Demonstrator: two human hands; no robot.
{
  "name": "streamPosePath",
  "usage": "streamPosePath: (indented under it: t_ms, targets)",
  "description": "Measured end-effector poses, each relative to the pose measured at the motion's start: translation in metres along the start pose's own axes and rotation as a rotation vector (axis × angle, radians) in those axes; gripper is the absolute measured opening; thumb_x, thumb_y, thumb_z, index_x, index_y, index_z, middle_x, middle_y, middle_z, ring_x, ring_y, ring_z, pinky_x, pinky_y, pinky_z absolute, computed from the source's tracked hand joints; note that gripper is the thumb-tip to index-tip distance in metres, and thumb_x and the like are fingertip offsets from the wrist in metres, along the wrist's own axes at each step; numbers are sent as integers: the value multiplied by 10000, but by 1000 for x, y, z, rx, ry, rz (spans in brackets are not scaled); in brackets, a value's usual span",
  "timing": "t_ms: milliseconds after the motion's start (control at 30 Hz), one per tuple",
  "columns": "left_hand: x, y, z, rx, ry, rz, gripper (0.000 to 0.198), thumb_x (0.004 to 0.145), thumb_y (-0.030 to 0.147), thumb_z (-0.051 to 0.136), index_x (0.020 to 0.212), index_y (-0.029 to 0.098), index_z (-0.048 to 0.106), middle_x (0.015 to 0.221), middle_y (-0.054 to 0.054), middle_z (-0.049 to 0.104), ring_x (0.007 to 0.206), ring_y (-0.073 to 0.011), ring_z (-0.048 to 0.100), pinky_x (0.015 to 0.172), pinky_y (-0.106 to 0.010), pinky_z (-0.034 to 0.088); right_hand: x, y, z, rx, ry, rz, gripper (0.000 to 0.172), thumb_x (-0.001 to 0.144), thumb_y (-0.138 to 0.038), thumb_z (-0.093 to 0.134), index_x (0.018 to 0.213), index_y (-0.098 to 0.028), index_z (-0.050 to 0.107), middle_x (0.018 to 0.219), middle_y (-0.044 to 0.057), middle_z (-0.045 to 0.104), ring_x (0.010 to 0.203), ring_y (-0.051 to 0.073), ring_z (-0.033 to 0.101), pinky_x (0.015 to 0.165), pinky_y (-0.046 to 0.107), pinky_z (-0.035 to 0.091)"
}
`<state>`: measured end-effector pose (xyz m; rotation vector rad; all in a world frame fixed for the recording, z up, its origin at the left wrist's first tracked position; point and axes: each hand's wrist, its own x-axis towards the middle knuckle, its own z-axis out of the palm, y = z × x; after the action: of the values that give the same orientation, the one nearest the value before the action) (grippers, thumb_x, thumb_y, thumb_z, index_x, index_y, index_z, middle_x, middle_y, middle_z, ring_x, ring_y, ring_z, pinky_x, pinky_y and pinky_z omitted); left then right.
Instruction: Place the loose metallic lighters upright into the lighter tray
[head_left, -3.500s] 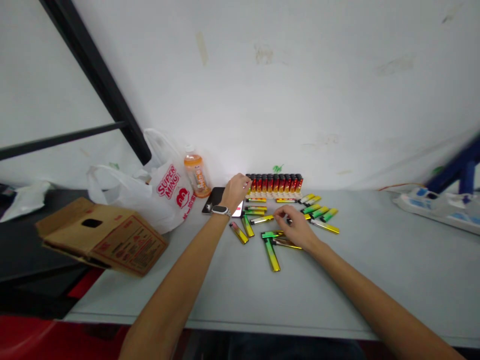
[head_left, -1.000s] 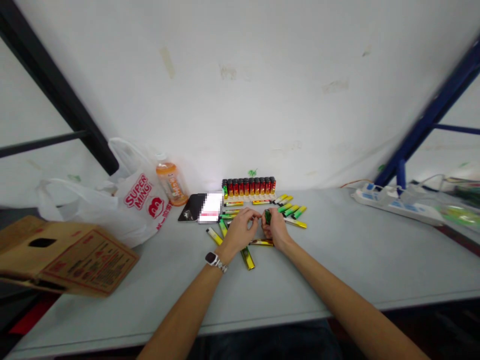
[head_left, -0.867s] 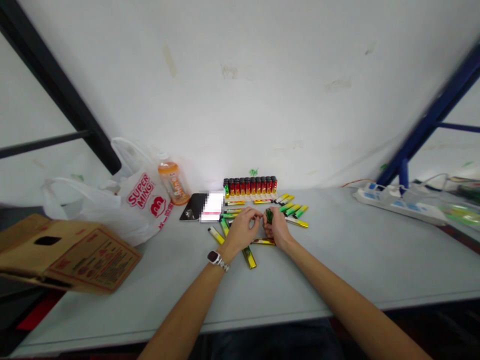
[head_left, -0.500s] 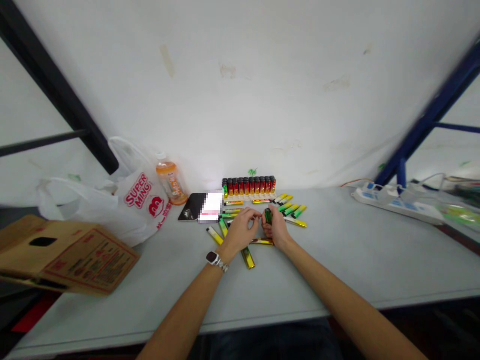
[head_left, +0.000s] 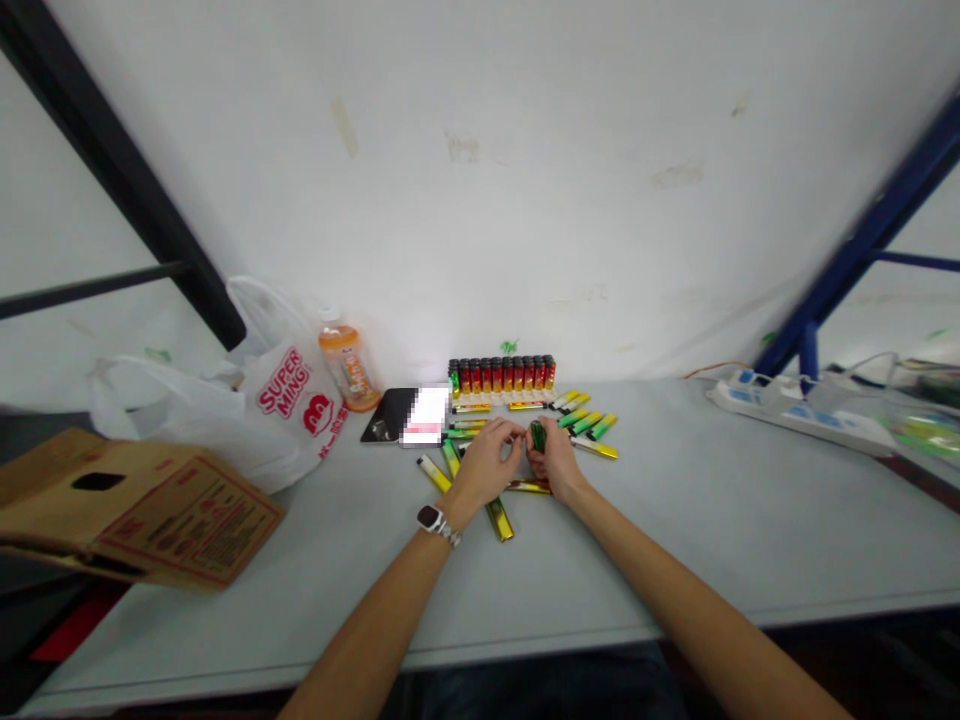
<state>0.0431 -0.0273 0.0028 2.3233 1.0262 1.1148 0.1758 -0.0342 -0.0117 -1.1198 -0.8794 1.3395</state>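
Note:
My right hand (head_left: 561, 462) is closed around a small, shiny dark-green object (head_left: 538, 436), whose kind I cannot make out. My left hand (head_left: 489, 460) is just left of it, thumb and forefinger brought together in a pinch close to the object; anything between those fingertips is too small to see. Flat yellow-and-green strips with dark ends lie around both hands, among them a yellow strip (head_left: 500, 521) below my left hand and another yellow strip (head_left: 598, 448) beside my right. Behind them stands a row of red-and-gold, black-topped cylinders (head_left: 502, 376) resembling batteries, with a green one at its left end.
A dark tablet or phone (head_left: 386, 415) with a blurred bright area lies left of the row. Further left are an orange drink bottle (head_left: 349, 365), a white plastic bag (head_left: 289, 420) and a cardboard box (head_left: 187, 520). At right lies a white power strip (head_left: 802, 412).
The view has shifted slightly, so everything sits a little further right. Both hands keep nearly the same pose, and the dark-green object remains in my right hand.

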Motion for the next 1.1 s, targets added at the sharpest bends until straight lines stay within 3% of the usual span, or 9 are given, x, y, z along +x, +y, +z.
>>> streamPosePath:
  t_ms: [133,267,433,567,767,933,1100]
  targets:
    - [0,-1,1,-35,44,-36,143,919,190,504,905,192,646,918,-45,650,925,-191,599,859,-329,487,3,2,-1,46,-112,9,562,839,-694,346,527,-229,387,394,-65,261,347,75,163,362,229,109]
    - [0,0,1,-64,133,-87,203,971,281,469,974,185,648,931,-47,662,870,-169,610,815,-306,494,3,3,0,-35,-32,-81,432,820,-629,508,673,-223,487,513,-51,411,405,97,308,376,230,208]
    - [2,-2,3,-179,213,-195,253,929,401,558,954,170,659,832,-39,678,747,-150,628,702,-277,506,2,4,0,-166,-27,-271,382,790,-607,608,793,-233,528,649,-47,454,538,127,413,466,252,348]
    - [4,-10,4,-294,243,-282,250,869,398,634,919,155,666,795,-39,699,717,-148,649,687,-269,525,3,4,-1,-217,-62,-372,343,804,-559,634,824,-226,557,684,-31,469,626,146,434,538,257,357]
    - [6,-19,0,-387,233,-340,217,845,356,658,915,153,693,814,-54,729,742,-163,677,709,-287,557,4,8,2,-199,-119,-384,269,800,-455,659,913,-228,566,732,-23,524,665,152,476,599,265,390]
    - [10,-20,-17,-327,204,-286,166,837,304,662,917,160,687,839,-52,729,763,-165,681,734,-295,558,8,14,0,-238,-116,-428,235,786,-386,676,924,-209,605,868,8,606,799,170,554,731,293,435]
    - [25,-30,-53,-140,108,-191,125,839,268,655,919,177,687,846,-36,733,747,-156,676,727,-285,551,11,17,-3,-315,-50,-424,243,823,-412,641,942,-201,628,874,17,621,788,175,553,712,298,422]
